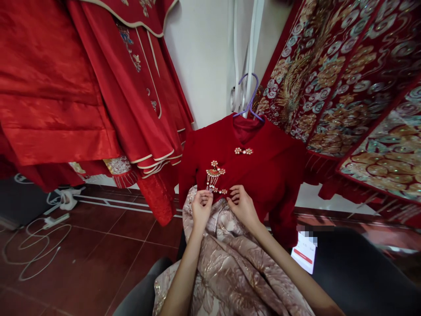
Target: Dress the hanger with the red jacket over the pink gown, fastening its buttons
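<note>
As a deep red garment (pixel 245 172) hangs from a purple hanger (pixel 251 104) against a pale wall (pixel 204 57), two bare hands work at its lower front edge, side by side and slightly apart. The left hand (pixel 201 207) has thumb and fingertips drawn close at the foot of a fan-shaped beaded ornament (pixel 213 172); the camera cannot tell what, if anything, its grip pinches. The right hand (pixel 243 205) curls near the right end of a lower flower clasp (pixel 224 192), its fingers bent toward the thumb; whether that grip has hold of the cloth cannot be told. A second flower clasp (pixel 244 151) sits higher, just below the collar. Pale, patterned cloth (pixel 226 267) with a metallic sheen spreads beneath the forearms, meeting the red garment near the hands. Bright red garments (pixel 134 87) hang at left, trimmed in pale piping; richly embroidered panels (pixel 338 83) fill the upper right. A phone (pixel 304 254) with a lit screen lies on a dark surface beside the right forearm, while white cables (pixel 46 241) loop across the reddish tiled floor (pixel 108 250).
</note>
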`<state>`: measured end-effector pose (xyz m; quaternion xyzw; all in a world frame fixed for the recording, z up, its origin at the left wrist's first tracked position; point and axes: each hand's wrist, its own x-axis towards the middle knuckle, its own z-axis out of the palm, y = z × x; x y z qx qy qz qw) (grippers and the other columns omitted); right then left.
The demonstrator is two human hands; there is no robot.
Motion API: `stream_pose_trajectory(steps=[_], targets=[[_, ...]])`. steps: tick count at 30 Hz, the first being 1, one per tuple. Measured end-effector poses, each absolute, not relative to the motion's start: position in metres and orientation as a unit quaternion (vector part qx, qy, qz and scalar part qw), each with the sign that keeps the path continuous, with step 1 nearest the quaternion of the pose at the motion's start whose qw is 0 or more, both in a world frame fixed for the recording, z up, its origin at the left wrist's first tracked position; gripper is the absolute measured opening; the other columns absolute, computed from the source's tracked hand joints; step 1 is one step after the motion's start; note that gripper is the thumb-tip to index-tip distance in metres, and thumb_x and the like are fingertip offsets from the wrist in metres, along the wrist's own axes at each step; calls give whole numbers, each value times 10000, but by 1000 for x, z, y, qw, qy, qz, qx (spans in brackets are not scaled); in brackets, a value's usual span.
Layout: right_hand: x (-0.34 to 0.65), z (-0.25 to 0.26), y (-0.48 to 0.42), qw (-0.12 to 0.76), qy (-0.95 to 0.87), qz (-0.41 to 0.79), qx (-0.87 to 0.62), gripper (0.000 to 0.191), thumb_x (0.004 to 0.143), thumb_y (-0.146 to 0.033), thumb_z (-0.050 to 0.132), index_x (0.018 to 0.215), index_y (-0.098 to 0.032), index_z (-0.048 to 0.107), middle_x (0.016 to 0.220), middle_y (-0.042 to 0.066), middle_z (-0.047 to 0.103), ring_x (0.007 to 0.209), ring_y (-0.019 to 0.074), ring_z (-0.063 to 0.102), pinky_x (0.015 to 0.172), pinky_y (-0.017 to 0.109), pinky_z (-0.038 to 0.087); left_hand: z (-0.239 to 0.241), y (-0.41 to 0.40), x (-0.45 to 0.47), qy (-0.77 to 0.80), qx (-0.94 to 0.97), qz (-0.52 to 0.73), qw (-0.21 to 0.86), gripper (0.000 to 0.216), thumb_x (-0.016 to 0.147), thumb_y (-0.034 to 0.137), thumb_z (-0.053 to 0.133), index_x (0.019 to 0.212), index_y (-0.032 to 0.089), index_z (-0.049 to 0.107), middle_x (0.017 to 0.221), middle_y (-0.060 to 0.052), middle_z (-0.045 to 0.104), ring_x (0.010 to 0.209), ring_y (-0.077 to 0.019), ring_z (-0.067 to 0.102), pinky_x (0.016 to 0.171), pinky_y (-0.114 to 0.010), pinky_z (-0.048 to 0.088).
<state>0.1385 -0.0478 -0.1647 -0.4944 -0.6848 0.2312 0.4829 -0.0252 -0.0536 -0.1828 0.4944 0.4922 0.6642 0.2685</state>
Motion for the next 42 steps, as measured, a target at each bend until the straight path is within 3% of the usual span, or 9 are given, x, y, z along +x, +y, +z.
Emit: stream_pose_trajectory(steps=[5,10,15,20,28,37,42], targets=[[149,-168,-56,503,-658,252,-501,233,802,-258,583,1015,-187,518,891,55,602,708,163,621,595,299,560,-178,-60,-24,510,531,628,252,98,809,250,617,847,166,650,839,-49,672,744,-145,627,678,-249,503],[142,-171,-57,512,-667,310,-443,355,796,-264,608,1137,-190,545,1100,105,639,998,209,638,798,366,585,-173,-64,-14,506,602,579,216,233,845,264,608,1059,219,690,987,-74,658,780,-160,633,679,-265,512],[138,-175,-58,511,-666,356,-411,462,784,-278,641,1229,-213,536,1224,110,636,1127,223,617,928,419,541,-173,-62,-14,494,614,581,202,186,843,281,629,1003,242,716,999,-67,686,863,-184,652,753,-288,525],[139,-174,-59,503,-669,372,-400,437,789,-269,648,1212,-214,555,1210,101,649,1119,212,624,941,405,533,-172,-54,-20,488,616,581,211,144,822,306,656,899,202,720,924,-62,692,824,-172,666,742,-291,549],[140,-170,-61,502,-670,372,-400,399,785,-257,655,1174,-223,573,1188,90,655,1088,207,633,917,399,542,-170,-47,-19,478,545,609,320,209,703,334,755,799,159,697,823,-56,718,779,-170,688,760,-300,566],[138,-170,-62,509,-656,389,-399,384,779,-276,664,1147,-221,568,1146,85,646,1048,199,629,883,376,554,-169,-48,-16,477,532,622,320,183,742,331,719,794,158,692,809,-52,721,770,-157,686,739,-271,552],[135,-171,-63,541,-616,407,-403,285,802,-381,664,1003,-216,546,1016,75,650,953,198,647,788,338,565,-159,-56,-16,458,539,607,363,209,703,347,757,764,155,700,788,-61,730,741,-174,690,693,-276,556]])
